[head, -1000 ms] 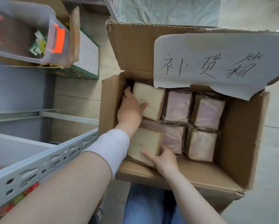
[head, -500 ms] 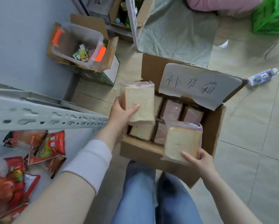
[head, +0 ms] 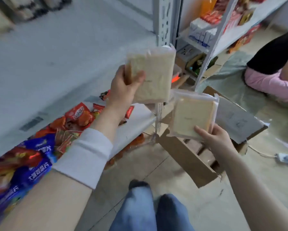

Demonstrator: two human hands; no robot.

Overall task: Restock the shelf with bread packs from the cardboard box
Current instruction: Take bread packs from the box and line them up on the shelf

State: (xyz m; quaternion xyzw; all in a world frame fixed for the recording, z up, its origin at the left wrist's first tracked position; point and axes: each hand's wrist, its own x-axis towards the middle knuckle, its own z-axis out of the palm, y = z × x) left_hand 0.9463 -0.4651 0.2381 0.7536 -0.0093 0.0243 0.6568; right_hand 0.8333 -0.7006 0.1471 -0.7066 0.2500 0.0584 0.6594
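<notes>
- Nearest, two legs in blue jeans (head: pixel 139 212) stand on the pale tiled floor (head: pixel 136 165).
- Blue and red snack packets (head: pixel 34 164) lie heaped at the left on the grey metal shelf (head: pixel 136 120). The blue ones bear white Chinese characters, upside down and too blurred to read.
- The right hand (head: pixel 218 140) grips the lower corner of a clear-wrapped pack of pale sliced bread (head: pixel 192 117), thumb on its face. It holds the pack above the open brown cardboard box (head: pixel 186 157). The pack's long axis is roughly upright, its top leans slightly right, and its broad face is toward the camera.
- A white paper sheet (head: pixel 236 120) on the box flap carries faint marks that cannot be read.
- The left hand (head: pixel 123 87) grips a second bread pack (head: pixel 154 75) by its left edge. This pack is higher, over the shelf's right end, with its long axis upright and its broad face also forward.
- That makes two packs, one per hand. Each shows a small dark print too fine to read.
- Behind stands a grey perforated metal post (head: pixel 165 20).
- Farthest right, a person in pink and black (head: pixel 271 80) sits on the floor.
</notes>
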